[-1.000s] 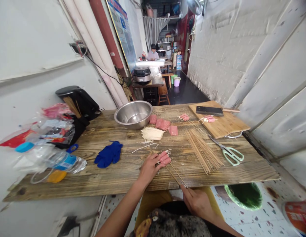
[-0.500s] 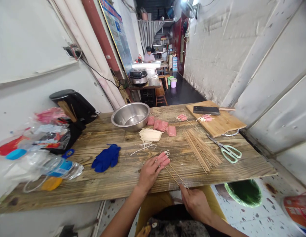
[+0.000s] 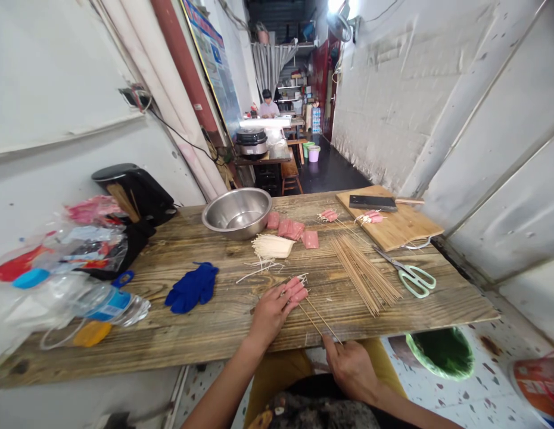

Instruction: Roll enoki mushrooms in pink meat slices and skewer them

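Observation:
My left hand lies on the wooden table, fingers pressed down on pink meat rolls stuffed with thin white mushroom strands. Two bamboo skewers run from those rolls back to my right hand, which pinches their ends just past the table's front edge. A loose pile of skewers lies to the right. A bundle of enoki mushrooms and flat meat slices lie further back.
A steel bowl stands at the back. Right: cutting board with cleaver and finished rolls, scissors. Left: blue glove, water bottle, bags, black appliance. A green bin is below. A person sits far down the corridor.
My right hand has pushed the skewers slightly forward toward the rolls. The left hand stays pressed on the rolls. The view has shifted a little.

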A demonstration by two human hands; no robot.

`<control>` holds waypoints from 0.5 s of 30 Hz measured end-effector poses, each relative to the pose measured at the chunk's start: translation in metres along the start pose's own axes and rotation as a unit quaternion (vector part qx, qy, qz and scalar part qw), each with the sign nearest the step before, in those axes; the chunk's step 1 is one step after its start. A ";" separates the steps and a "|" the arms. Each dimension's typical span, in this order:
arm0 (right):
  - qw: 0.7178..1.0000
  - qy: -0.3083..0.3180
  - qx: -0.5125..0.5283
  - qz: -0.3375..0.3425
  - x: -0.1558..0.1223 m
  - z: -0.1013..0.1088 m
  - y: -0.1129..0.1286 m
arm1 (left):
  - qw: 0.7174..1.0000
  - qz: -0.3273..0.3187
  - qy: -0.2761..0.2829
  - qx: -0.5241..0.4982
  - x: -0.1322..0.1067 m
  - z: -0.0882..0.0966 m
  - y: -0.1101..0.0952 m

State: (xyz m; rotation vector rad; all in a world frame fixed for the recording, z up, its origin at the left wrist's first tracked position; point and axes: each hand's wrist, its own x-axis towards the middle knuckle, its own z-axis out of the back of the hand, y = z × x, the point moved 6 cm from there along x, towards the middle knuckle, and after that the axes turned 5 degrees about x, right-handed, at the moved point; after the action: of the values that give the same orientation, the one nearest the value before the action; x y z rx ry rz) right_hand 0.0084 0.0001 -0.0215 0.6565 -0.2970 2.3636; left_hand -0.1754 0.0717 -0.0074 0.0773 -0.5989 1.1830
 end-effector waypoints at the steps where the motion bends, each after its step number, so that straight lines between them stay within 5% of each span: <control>1: 1.000 -0.002 -0.003 0.001 0.000 0.000 0.000 | 1.000 -0.004 0.002 -0.002 0.001 0.001 -0.001; 15: 0.999 0.021 -0.040 -0.020 0.009 -0.010 0.007 | 0.999 -0.024 -0.031 -0.006 0.002 0.003 0.001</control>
State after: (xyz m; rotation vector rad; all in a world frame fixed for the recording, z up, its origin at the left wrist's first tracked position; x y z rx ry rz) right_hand -0.0060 0.0036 -0.0256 0.5687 -0.3544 2.3121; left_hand -0.1768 0.0725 -0.0040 0.1181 -0.6557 1.1341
